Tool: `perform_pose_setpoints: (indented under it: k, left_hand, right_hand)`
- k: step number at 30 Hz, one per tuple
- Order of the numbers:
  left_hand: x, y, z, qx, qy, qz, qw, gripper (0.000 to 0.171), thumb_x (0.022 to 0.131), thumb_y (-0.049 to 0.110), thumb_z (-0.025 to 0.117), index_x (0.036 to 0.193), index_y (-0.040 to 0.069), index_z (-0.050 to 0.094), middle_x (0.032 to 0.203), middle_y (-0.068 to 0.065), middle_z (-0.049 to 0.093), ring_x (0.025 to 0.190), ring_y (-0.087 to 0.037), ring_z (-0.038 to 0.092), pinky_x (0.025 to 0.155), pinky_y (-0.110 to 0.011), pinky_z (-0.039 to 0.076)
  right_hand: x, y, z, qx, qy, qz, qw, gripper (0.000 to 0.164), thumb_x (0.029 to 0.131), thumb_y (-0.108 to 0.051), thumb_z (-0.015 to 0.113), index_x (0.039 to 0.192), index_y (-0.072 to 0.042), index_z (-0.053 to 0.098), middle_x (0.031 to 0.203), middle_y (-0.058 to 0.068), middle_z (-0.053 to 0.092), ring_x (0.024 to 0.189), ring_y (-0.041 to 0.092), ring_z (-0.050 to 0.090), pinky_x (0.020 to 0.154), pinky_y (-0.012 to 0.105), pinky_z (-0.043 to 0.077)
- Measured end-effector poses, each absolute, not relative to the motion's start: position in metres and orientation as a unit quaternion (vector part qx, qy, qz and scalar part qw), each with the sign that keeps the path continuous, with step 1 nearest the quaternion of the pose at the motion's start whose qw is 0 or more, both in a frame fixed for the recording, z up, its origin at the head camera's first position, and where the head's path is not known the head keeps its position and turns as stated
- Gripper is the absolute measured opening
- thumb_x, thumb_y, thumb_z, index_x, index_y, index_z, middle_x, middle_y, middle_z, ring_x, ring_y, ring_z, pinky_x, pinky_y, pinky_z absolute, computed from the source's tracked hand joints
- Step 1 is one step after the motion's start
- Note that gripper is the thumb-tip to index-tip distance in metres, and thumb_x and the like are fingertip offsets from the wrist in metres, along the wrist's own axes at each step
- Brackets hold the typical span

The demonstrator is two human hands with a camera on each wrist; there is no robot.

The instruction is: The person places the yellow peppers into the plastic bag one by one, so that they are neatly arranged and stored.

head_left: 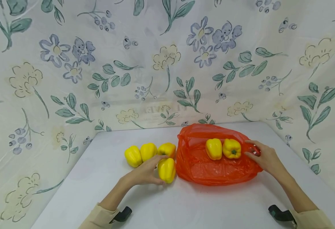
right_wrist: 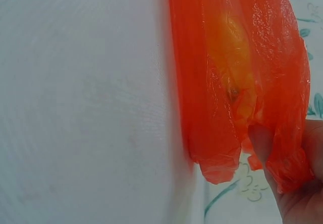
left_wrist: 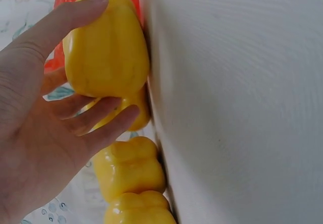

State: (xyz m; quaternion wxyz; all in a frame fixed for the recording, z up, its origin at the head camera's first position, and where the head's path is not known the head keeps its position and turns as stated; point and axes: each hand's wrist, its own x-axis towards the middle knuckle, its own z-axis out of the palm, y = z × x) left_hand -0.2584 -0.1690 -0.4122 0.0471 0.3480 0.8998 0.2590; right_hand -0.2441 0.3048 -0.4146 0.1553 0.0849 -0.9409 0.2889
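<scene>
My left hand (head_left: 144,173) grips a yellow bell pepper (head_left: 167,170), thumb on one side and fingers on the other. In the left wrist view the thumb lies across this pepper (left_wrist: 108,47) near its top. The pepper is just left of a red plastic bag (head_left: 204,175), whose mouth faces me. Two yellow bell peppers lie inside it, one upright (head_left: 214,149) and one with its green stem end (head_left: 232,149) showing. At the bag's right edge my right hand (head_left: 267,159) pinches the bunched plastic, seen closer in the right wrist view (right_wrist: 290,176).
Three more yellow bell peppers, at the left (head_left: 133,156), middle (head_left: 148,152) and right (head_left: 167,149), stand in a row behind my left hand. The white table (head_left: 184,206) meets a flower-printed sheet (head_left: 156,79) at its back and sides.
</scene>
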Motion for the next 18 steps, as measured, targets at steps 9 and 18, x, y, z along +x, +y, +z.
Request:
perform_pose_setpoints:
  k: [9, 18]
  left_hand:
    - [-0.256, -0.170, -0.401, 0.348, 0.898, 0.266, 0.042, 0.086, 0.074, 0.030, 0.084, 0.147, 0.019, 0.040, 0.144, 0.006, 0.050, 0.126, -0.012, 0.051, 0.109, -0.042, 0.045]
    - [-0.257, -0.170, -0.390, 0.353, 0.891, 0.285, 0.020, 0.084, 0.074, 0.027, 0.080, 0.147, 0.018, 0.039, 0.129, 0.007, 0.052, 0.112, -0.008, 0.051, 0.098, -0.038, 0.051]
  right_hand:
    - [-0.244, 0.305, -0.414, 0.085, -0.940, 0.290, 0.161, 0.050, 0.089, -0.014, 0.071, 0.135, -0.005, 0.053, 0.117, 0.029, 0.063, 0.092, 0.036, 0.062, 0.069, 0.043, 0.061]
    - [-0.245, 0.306, -0.415, 0.087, -0.940, 0.288, 0.159, 0.050, 0.089, -0.014, 0.071, 0.135, -0.005, 0.053, 0.113, 0.028, 0.064, 0.089, 0.033, 0.062, 0.067, 0.039, 0.061]
